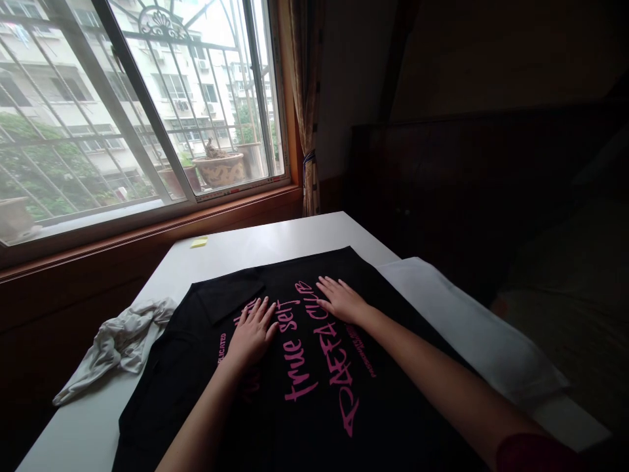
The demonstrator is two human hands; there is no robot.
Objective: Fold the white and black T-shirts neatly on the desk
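Observation:
A black T-shirt point(393, 393) with pink lettering lies spread out across the white table point(275, 239). Its collar side points to the left, and one sleeve point(228, 295) lies flat near the far left. My left hand point(253, 333) rests flat on the printed front, fingers apart, covering some of the letters. Further right, my right hand point(343, 300) also lies flat on the shirt, beside the end of the lettering, its fingers spread. Neither hand grips the fabric.
A crumpled whitish cloth point(118, 341) lies at the table's left edge. Along the right edge is a translucent white sheet or bag point(472, 321). A yellow sticky note point(199, 242) is near the far left corner. Beyond stand a window point(147, 98) and a tied curtain point(309, 131).

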